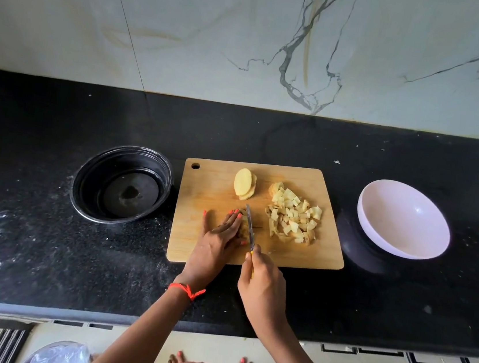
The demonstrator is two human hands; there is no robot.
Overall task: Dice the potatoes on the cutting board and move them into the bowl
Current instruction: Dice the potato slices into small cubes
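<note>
Two hands share this cut: my left hand [219,239] lies flat, fingers [234,220] straight, pressing the pale potato piece [243,228] onto the rectangular wooden cutting board [210,184], so I'd bring the yellow-handled steel knife [250,226], gripped in my right hand [263,282], straight down clear of them.

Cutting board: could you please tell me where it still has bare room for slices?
Bare on the cutting board: the left strip between hanging hole and left hand, and the near-right corner below the diced potato. Crowded: centre, around knife and slice stack.
</note>
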